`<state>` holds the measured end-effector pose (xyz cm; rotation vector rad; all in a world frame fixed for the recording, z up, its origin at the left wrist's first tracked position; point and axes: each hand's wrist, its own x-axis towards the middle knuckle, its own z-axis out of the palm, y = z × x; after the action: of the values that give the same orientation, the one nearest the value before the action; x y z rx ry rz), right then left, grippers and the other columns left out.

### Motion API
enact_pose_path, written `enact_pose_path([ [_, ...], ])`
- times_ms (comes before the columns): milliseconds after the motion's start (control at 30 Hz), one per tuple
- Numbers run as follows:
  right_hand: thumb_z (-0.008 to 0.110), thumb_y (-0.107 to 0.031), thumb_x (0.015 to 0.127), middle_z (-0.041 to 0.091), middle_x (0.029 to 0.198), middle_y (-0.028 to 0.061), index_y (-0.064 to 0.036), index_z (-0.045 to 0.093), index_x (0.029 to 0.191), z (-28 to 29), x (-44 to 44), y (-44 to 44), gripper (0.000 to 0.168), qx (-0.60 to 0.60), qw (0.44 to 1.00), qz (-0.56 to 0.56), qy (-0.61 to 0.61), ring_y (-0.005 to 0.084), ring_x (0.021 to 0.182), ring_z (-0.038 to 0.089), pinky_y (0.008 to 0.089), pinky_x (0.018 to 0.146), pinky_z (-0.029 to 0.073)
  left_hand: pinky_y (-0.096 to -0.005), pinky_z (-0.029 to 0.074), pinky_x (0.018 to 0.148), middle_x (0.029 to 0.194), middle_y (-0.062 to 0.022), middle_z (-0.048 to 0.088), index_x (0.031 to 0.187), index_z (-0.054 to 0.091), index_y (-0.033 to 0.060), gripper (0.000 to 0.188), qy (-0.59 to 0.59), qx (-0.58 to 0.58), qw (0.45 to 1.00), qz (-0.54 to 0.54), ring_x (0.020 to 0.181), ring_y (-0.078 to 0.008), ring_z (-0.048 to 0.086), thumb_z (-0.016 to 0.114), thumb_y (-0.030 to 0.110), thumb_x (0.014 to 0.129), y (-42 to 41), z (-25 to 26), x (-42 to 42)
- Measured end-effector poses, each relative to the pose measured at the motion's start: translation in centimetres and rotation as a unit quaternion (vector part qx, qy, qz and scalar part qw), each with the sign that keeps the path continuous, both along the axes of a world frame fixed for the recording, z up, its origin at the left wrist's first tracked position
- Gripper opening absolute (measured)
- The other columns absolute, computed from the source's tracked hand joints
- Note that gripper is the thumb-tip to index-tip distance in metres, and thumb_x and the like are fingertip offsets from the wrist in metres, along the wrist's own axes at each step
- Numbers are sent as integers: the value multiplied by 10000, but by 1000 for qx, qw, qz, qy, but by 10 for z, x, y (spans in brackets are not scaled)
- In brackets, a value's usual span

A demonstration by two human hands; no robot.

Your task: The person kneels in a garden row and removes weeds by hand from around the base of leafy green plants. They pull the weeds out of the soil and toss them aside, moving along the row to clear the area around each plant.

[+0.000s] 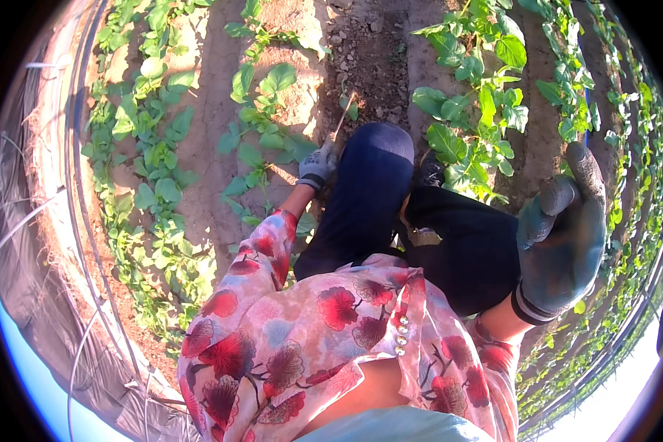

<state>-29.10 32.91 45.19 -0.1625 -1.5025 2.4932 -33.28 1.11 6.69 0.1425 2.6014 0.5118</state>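
Note:
My left hand (317, 163), in a grey knit glove with a dark cuff, is low by the soil, just left of my bent knee. It grips a thin stick-like tool (344, 115) that slants up and away; its exact kind is hard to make out. Beside the tool's far end, a small leafy sprig (352, 106) is over the furrow soil. My right hand (566, 243) is raised on the right, close to the camera. Its glove has a dark, soil-stained coating, the fingers are apart and partly bent, and nothing is visible in it.
Leafy plant rows (469, 110) run along my right, with another row (259, 105) ahead on the left. A stony soil furrow (370, 55) lies before my knees. Dark hoses (80, 166) and crumpled plastic sheeting (38, 287) line the left edge.

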Motion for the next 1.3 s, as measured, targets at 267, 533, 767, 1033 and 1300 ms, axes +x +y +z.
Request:
enact_pose_path([
  [267,491,-358,878,541,864,121,131,248,1298,4,2,-1,689,-8,999,14,-39,136,571,476,228,496,402,-430,440,864,1090,-154,599,1281,442,276,464,-4,-42,998,46,1004,-338,569,473,352,824,36,6,-153],
  [533,473,-366,899,546,897,119,136,218,1315,3,2,7,700,7,999,31,-20,133,590,474,235,519,402,-431,435,872,1103,-156,589,1275,440,267,441,-44,-84,994,-56,1027,-330,561,449,310,836,102,14,-175],
  [767,433,-341,928,549,896,103,127,228,1323,8,4,9,646,4,999,37,-37,129,601,471,240,531,400,-450,447,835,1081,-151,603,1267,427,264,417,-105,-67,987,-98,996,-317,584,365,365,867,76,-18,-84],
  [1033,331,-265,961,609,834,160,121,365,1250,5,7,4,484,-43,999,-18,-14,158,540,543,235,518,459,-438,446,843,1112,-150,584,1212,505,221,423,-127,-94,976,-147,1012,-336,564,370,420,865,36,26,-43],
  [1300,354,-249,963,562,900,71,68,295,1325,6,14,16,485,-23,998,52,-19,122,652,444,235,540,388,-448,451,807,935,-213,624,1324,396,246,489,-31,-3,1000,-5,900,-365,592,429,375,853,21,22,-55],
])
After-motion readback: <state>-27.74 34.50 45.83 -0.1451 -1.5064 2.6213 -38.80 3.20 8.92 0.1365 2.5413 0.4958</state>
